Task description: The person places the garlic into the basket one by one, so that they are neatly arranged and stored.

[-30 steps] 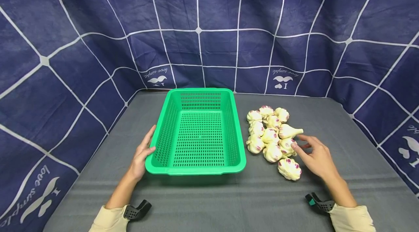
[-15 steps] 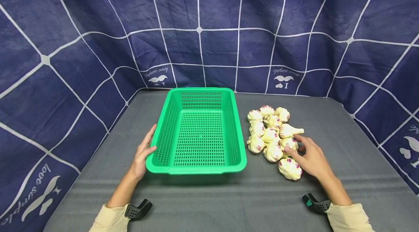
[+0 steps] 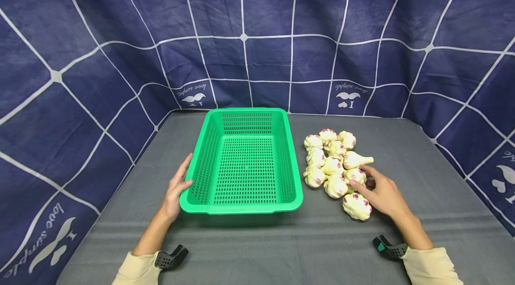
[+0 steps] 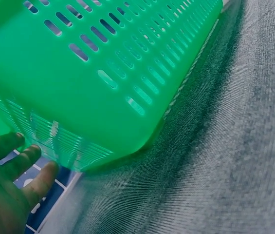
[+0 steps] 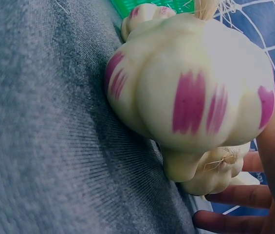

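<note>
A green slotted plastic basket (image 3: 241, 209) stands left of centre on the grey cloth. At its left side is my left hand (image 3: 173, 191), thumb at the rim and fingers extended along the outer wall, as the left wrist view shows with those fingers (image 4: 40, 180). My right hand (image 3: 384, 193) holds a garlic bulb (image 3: 356, 176) at the right edge of the cluster, thumb on its near side and fingers on the far side. A closer garlic bulb with purple streaks (image 5: 195, 92) fills much of the right wrist view and partly hides the held one.
Several more garlic bulbs (image 3: 332, 165) lie bunched right of the basket. One with a long neck (image 3: 354, 160) points right, beyond the held bulb. Grey cloth (image 3: 261, 253) covers the table, and a dark blue curtain (image 3: 265, 57) with white lines closes off the back and sides.
My right hand has moved slightly left onto the garlic bulb, its thumb now lying on the bulb's near side. The left hand and the basket stay where they were.
</note>
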Action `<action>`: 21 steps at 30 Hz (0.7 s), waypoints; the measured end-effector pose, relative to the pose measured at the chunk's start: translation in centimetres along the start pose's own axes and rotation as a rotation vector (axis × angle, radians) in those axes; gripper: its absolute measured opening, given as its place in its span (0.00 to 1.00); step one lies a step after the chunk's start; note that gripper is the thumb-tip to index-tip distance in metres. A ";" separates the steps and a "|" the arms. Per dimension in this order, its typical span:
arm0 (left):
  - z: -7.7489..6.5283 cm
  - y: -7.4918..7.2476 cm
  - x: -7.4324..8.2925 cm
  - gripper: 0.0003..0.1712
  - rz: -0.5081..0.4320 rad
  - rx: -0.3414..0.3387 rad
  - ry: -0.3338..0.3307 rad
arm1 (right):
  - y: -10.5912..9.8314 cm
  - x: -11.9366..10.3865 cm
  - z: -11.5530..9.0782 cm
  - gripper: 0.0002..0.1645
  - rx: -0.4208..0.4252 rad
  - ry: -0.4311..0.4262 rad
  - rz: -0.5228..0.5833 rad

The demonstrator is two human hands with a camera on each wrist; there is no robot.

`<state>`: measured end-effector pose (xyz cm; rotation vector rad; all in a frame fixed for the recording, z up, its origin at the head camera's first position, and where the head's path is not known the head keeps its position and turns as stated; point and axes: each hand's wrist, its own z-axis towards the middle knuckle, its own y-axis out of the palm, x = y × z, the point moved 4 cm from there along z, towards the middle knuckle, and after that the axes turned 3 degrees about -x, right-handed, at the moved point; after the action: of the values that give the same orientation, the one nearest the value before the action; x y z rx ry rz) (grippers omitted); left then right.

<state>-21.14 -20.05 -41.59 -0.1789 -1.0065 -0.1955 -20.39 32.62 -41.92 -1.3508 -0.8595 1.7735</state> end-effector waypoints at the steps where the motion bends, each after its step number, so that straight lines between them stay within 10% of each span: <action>1: 0.0 0.0 0.0 0.37 0.009 0.001 0.004 | 0.0 0.0 0.0 0.39 -0.003 0.000 0.001; 21: 0.0 0.1 0.1 0.38 0.042 0.009 -0.018 | -0.3 0.0 -0.2 0.37 0.016 -0.010 0.003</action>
<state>-21.07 -19.97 -41.53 -0.1942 -1.0201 -0.1512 -20.16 32.83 -41.72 -1.3349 -0.8478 1.7870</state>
